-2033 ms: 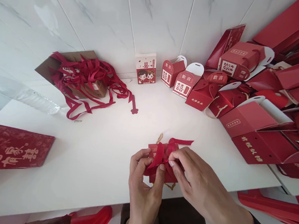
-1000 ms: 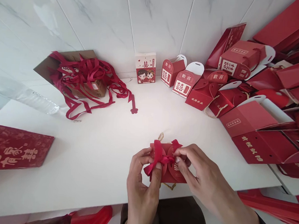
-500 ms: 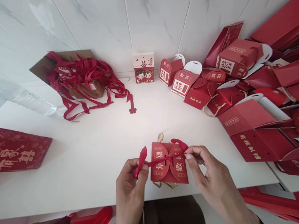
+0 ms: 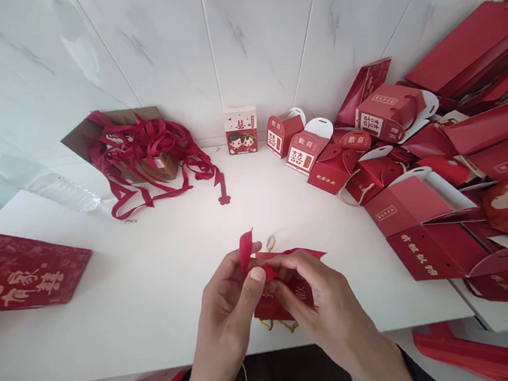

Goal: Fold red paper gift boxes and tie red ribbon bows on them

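Note:
Near the table's front edge lies a small red gift box (image 4: pixel 286 303) with gold lettering, partly hidden beneath my hands. Gold cord loops (image 4: pixel 278 325) stick out at its front, and another stands behind it. My left hand (image 4: pixel 230 307) pinches a red ribbon (image 4: pixel 245 250), one end of which points up above the thumb. My right hand (image 4: pixel 316 291) closes on the same ribbon close to the left fingertips, over the box. A second ribbon tail stretches out behind the right fingers. The knot itself is covered by my fingers.
At back left, a cardboard box (image 4: pixel 113 113) spills red ribbons. Small red boxes (image 4: pixel 302 153) and a pile of red packaging (image 4: pixel 436 248) line the right. A clear plastic bottle (image 4: pixel 67 191) lies at left, beyond a red printed bag (image 4: pixel 28 277). A cartoon-printed box (image 4: pixel 241 133) stands by the wall.
My right hand has moved left from the box's right side to meet my left hand. The ribbon, stretched across the box before, is now gathered between my fingers. The view has tilted slightly.

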A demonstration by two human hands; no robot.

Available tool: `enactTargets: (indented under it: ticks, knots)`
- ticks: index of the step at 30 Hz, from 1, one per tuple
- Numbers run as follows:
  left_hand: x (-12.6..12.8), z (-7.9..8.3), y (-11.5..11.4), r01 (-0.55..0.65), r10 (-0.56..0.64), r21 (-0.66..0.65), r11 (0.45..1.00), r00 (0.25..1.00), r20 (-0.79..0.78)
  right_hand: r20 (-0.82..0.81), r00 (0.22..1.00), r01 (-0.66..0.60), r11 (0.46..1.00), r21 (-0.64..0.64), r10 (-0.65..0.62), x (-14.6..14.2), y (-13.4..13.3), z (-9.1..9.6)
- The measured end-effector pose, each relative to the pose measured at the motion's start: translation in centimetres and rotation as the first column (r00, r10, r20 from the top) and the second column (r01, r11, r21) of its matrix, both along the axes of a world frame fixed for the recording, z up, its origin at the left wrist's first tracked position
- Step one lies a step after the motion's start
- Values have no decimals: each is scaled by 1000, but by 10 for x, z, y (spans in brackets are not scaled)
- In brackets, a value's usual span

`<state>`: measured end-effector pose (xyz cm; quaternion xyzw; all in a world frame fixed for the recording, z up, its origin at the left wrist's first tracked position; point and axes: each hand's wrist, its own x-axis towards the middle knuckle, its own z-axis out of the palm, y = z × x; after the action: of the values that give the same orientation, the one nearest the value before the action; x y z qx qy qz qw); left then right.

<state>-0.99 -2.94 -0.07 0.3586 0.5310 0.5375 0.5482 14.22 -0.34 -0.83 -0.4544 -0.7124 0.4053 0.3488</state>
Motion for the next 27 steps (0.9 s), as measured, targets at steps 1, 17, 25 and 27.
enactTargets:
  ticks: [1, 17, 25, 27]
  knots:
    - [-2, -1, 0, -6, 7, 9, 1000, 999, -50, 9, 1000, 23, 1000, 15, -23, 0, 0, -2]
    - [10, -30, -8, 142, 55, 256, 956, 773, -632, -38, 986, 160, 985, -67, -163, 9, -5, 2]
    - [-5, -23, 3, 58, 71, 196, 979, 804, -591, 57, 985, 163, 985, -50, -161, 15, 1, 2]
    - [-11, -21, 7, 71, 49, 178, 981, 806, -590, 92, 986, 144, 987, -65, -138, 16, 2, 1]
